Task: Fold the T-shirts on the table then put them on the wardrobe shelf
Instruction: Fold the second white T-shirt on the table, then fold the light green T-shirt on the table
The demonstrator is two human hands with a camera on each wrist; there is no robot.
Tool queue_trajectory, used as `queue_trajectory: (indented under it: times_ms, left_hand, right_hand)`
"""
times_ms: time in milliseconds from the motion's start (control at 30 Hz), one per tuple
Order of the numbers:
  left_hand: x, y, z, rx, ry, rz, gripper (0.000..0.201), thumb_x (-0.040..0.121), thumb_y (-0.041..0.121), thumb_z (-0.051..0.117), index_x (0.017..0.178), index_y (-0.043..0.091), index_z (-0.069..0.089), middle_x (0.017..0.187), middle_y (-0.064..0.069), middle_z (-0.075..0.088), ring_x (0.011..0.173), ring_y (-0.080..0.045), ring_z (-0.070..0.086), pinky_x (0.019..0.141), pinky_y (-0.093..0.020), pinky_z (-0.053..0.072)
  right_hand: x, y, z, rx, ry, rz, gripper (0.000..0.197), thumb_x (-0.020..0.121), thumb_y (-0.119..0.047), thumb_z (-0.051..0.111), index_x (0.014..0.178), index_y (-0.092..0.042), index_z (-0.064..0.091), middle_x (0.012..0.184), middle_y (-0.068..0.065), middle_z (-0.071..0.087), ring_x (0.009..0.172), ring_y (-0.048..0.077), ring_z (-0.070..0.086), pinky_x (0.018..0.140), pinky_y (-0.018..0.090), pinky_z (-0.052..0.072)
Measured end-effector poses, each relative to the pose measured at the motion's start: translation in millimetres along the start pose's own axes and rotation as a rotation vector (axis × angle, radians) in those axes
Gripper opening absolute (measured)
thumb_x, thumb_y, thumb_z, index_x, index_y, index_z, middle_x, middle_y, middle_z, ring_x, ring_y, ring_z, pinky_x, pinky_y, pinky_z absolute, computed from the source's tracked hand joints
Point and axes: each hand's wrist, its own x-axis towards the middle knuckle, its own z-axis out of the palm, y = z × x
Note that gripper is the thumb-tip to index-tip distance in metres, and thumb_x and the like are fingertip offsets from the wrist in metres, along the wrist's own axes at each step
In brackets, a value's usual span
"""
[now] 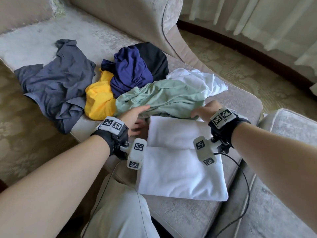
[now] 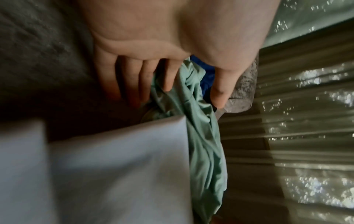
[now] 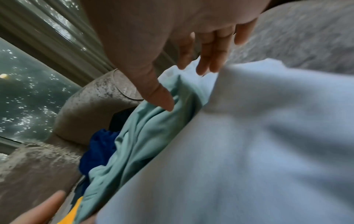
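Reaching my left grip (image 1: 135, 118) and right grip (image 1: 205, 111), both released, fingers straight, onto the green shirt (image 1: 164, 97), folded white shirt (image 1: 181, 167) at the sofa's (image 1: 188, 219) front edge.

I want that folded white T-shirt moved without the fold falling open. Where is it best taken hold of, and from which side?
Probably the two short side edges of the folded white T-shirt, both hands sliding flat underneath from left and right. It lies as a flat rectangle on the grey cushion, with a loose folded flap across its middle, so a one-sided grip would likely let it open.
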Motion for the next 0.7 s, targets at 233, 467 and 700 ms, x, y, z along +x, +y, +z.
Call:
queue_trajectory:
  times_ms: [233, 467, 700]
  left_hand:
    - [-12, 13, -9, -0.223, -0.062, 0.137, 0.065, 0.085, 0.055, 0.062, 0.142, 0.031, 0.043, 0.153, 0.001, 0.04, 0.139, -0.014, 0.037, 0.111, -0.05, 0.026]
    - [-22, 26, -22, -0.412, -0.15, 0.242, 0.058, 0.095, 0.043, 0.052, 0.148, 0.026, 0.037, 0.156, 0.007, 0.033, 0.145, -0.008, 0.026, 0.118, -0.039, 0.012]
    - [-29, 50, -40, -0.582, -0.234, 0.363, 0.056, 0.085, 0.029, 0.064, 0.138, 0.015, 0.051, 0.146, -0.001, 0.048, 0.141, -0.011, 0.036, 0.118, -0.029, 0.017]
  right_hand:
    - [9, -29, 31, 0.04, -0.146, -0.153, 0.071, 0.068, -0.03, 0.081, 0.132, -0.034, 0.052, 0.113, 0.0, 0.056, 0.098, 0.021, 0.058, 0.084, 0.03, 0.048]
    - [10, -55, 48, -0.188, -0.155, -0.178, 0.092, 0.077, -0.023, 0.079, 0.152, -0.025, 0.025, 0.139, 0.009, 0.045, 0.124, 0.028, 0.048, 0.095, 0.028, 0.04]
    - [22, -76, 67, -0.271, -0.008, -0.138, 0.075, 0.073, -0.048, 0.078, 0.134, -0.018, 0.048, 0.14, 0.009, 0.044, 0.125, 0.029, 0.049, 0.102, 0.036, 0.044]
